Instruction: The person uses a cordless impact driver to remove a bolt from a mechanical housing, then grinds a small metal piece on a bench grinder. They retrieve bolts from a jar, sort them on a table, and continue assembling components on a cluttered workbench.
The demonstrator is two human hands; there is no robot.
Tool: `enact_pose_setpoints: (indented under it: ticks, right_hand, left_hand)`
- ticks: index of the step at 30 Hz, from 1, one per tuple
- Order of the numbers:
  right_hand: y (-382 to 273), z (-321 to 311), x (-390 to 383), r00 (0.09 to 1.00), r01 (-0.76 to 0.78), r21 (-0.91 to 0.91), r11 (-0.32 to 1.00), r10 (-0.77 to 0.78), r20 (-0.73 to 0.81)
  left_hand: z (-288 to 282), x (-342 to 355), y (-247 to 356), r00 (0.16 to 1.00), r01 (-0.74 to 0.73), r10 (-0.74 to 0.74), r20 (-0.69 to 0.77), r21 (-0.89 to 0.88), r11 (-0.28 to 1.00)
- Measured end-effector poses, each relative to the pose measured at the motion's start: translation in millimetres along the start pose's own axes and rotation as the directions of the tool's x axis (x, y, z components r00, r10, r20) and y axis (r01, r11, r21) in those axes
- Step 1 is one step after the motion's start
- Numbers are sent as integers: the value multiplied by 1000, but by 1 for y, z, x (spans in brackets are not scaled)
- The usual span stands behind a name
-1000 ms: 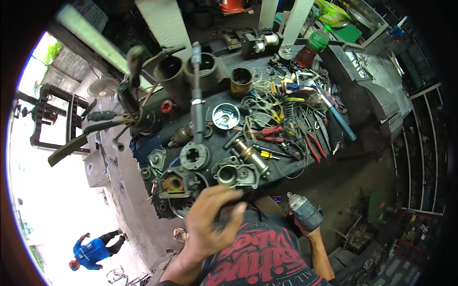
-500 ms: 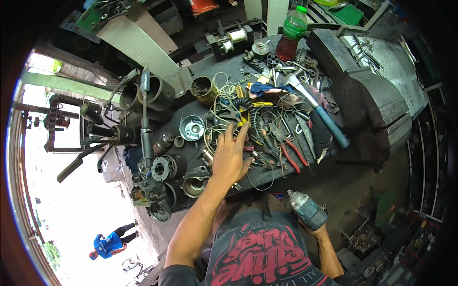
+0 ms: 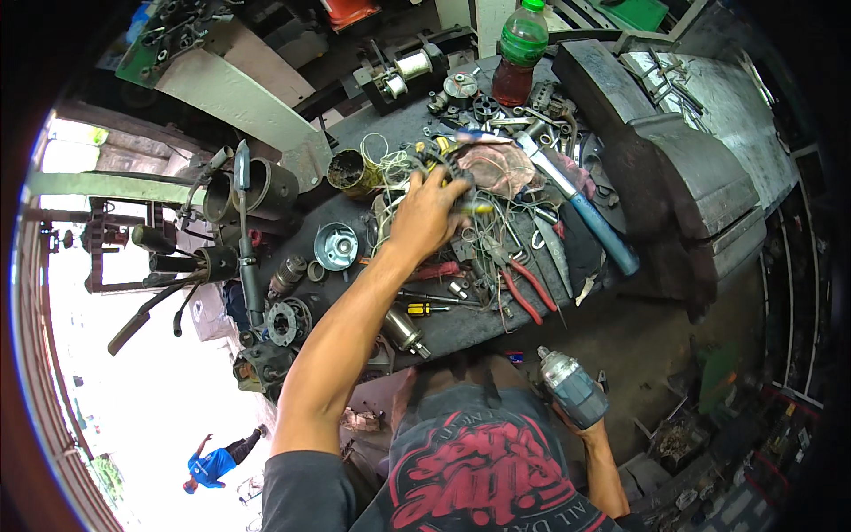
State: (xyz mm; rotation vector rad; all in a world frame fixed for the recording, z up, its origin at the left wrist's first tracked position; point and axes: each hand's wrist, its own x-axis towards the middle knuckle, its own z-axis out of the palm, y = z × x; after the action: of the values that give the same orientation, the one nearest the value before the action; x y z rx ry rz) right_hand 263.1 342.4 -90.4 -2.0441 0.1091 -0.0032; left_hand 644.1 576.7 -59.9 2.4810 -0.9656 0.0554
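Observation:
My left hand (image 3: 420, 217) reaches over the cluttered bench with its fingers curled on a black coiled cord (image 3: 441, 161). Thin pale wires (image 3: 383, 160) tangle beside that hand, and the fingertips are partly hidden among them. Low on the right, away from the bench, my right hand (image 3: 578, 421) holds an impact wrench (image 3: 574, 390) with a blue-grey body and a silver nose. Red-handled pliers (image 3: 523, 279) lie right of my left forearm. Closer to it are a small yellow-and-black screwdriver (image 3: 427, 309) and a silver cylindrical part (image 3: 404, 332).
A blue-handled hammer (image 3: 603, 230) lies before a large vise (image 3: 683, 186). A green-capped bottle (image 3: 521, 58) stands at the back. Metal cups (image 3: 337, 246), tubes and motor parts crowd the left side. Beyond the bench, a person in blue (image 3: 211, 465) is outside.
My left hand has moved farther over the bench and closed on the coiled cord, which has shifted away from me. More of a pinkish cloth shows. My right hand still holds the impact wrench.

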Motion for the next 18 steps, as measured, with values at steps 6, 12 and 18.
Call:
enact_pose_setpoints:
  ticks: [6,12,18]
  right_hand:
    - [1,-7,-8,998,32,-89,995,-36,-48]
    - [15,-6,-19,997,54,-146,988,-62,-52]
    - [24,-6,-17,972,226,-279,933,-234,5]
  left_hand:
    - [29,62,-12,995,89,-87,-51,29,996]
    - [25,68,-12,990,115,-116,-82,-20,993]
    - [-8,-7,19,989,139,-143,-47,-87,987]
